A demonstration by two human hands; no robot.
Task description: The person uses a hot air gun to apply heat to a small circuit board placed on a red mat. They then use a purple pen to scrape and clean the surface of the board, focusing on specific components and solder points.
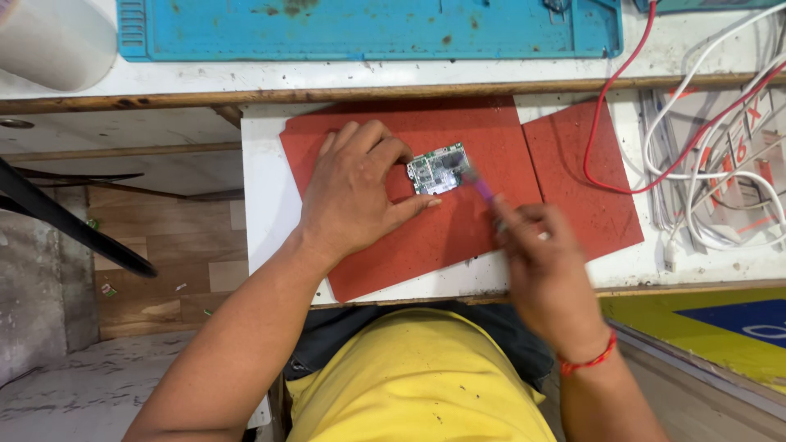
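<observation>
On the red mat [426, 237], your left hand [356, 192] is pinching the circuit board [439, 169]; your right hand [544, 254] is gripping a purple brush [483, 190], whose hard strokes could dislodge tiny parts.

the person wears a bright yellow shirt [417, 385], its cloth smooth with a few small dark specks. above the shirt, toward the table edge, a band of dark grey clothing [344, 336] shows, perhaps trousers. both forearms are bare, without sleeves. a thin red thread bracelet [591, 360] circles the wrist of the right hand [544, 262], which is blurred. the left hand [356, 188] shows no ring or watch.
</observation>
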